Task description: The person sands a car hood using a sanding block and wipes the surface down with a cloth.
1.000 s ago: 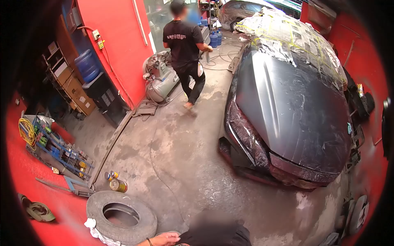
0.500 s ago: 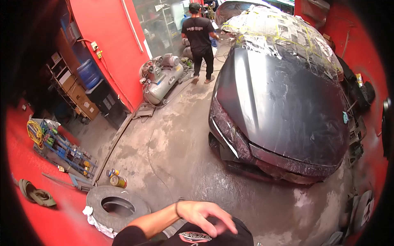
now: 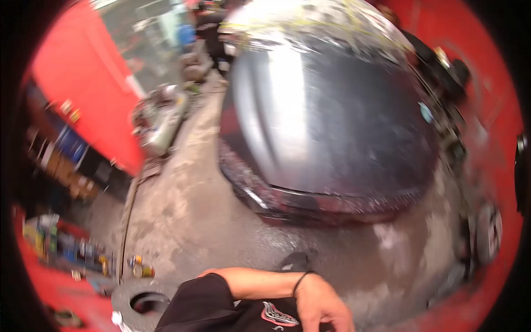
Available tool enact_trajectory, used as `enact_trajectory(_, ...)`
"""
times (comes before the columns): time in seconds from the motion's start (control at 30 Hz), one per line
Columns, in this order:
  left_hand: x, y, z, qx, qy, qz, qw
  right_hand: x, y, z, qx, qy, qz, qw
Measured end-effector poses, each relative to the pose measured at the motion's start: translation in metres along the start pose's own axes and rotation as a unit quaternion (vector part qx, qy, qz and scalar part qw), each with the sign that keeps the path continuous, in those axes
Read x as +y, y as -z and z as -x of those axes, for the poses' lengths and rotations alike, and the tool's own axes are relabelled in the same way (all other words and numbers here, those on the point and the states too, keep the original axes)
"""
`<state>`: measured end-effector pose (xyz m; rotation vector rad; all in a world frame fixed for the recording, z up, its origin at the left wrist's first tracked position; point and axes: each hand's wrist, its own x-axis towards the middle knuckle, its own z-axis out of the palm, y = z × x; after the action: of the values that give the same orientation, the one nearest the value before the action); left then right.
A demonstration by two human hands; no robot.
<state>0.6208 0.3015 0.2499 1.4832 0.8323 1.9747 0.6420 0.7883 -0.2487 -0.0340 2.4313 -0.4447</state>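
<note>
My left hand (image 3: 323, 307) is at the bottom edge, across the front of my black shirt (image 3: 221, 307), with a dark band (image 3: 301, 281) on the wrist. Its fingers point down and look apart. The fingertips are cut off by the frame, and I see nothing held in them. My right hand is out of view. Ahead stands a dark car with a dull, smooth hood (image 3: 337, 122). Plastic and paper sheeting with yellow tape (image 3: 326, 22) covers the car's windshield area. The hand is well short of the car.
At left, an air compressor (image 3: 163, 124) stands by the red wall (image 3: 83, 83). A tire (image 3: 124, 296) and small cans (image 3: 142, 269) are on the floor at lower left. Part of a person (image 3: 209, 39) in dark clothes shows at the back. A wheel (image 3: 489, 233) stands at right.
My view has swung and blurred, so the car sits further left and lower-filling. My left hand has moved right and down across my body. The person behind is now mostly hidden.
</note>
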Motion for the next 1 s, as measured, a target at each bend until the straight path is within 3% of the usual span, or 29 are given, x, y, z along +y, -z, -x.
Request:
enact_trajectory(0.1, -0.029, 0.029, -0.026, 0.003, -0.046, 0.046, 0.998, -0.001, -0.005, 0.030, 0.021, -0.064, -0.063, 0.996)
enact_trajectory(0.17, -0.029, 0.057, -0.045, 0.065, -0.057, 0.083, 0.993, -0.008, -0.008, 0.061, 0.041, -0.123, -0.108, 0.986)
enact_trajectory(0.23, 0.001, 0.085, -0.068, 0.219, 0.038, 0.097, 0.970, -0.021, -0.013, 0.080, 0.052, -0.172, -0.144, 0.973)
enact_trajectory(0.27, 0.005, 0.101, -0.079, 0.237, 0.044, 0.117, 0.963, -0.026, -0.013, 0.086, 0.057, -0.187, -0.158, 0.968)
enact_trajectory(0.47, -0.040, 0.147, -0.157, 0.039, -0.081, 0.278, 0.956, -0.042, -0.023, 0.115, 0.074, -0.277, -0.229, 0.930)
enact_trajectory(0.7, -0.106, 0.229, -0.233, -0.013, -0.046, 0.377, 0.925, -0.034, -0.023, 0.083, 0.106, -0.348, -0.320, 0.875)
enact_trajectory(0.8, -0.135, 0.276, -0.266, -0.034, -0.008, 0.354, 0.935, -0.005, -0.017, 0.047, 0.110, -0.354, -0.341, 0.864)
enact_trajectory(0.9, -0.159, 0.362, -0.305, -0.131, 0.057, 0.234, 0.962, 0.039, 0.007, -0.002, 0.130, -0.352, -0.351, 0.858)
enact_trajectory(0.93, -0.173, 0.380, -0.318, -0.105, 0.027, 0.235, 0.966, 0.063, 0.016, -0.024, 0.149, -0.345, -0.347, 0.859)
enact_trajectory(1.0, -0.197, 0.431, -0.340, -0.080, 0.058, 0.203, 0.974, 0.131, 0.021, -0.081, 0.239, -0.295, -0.298, 0.875)
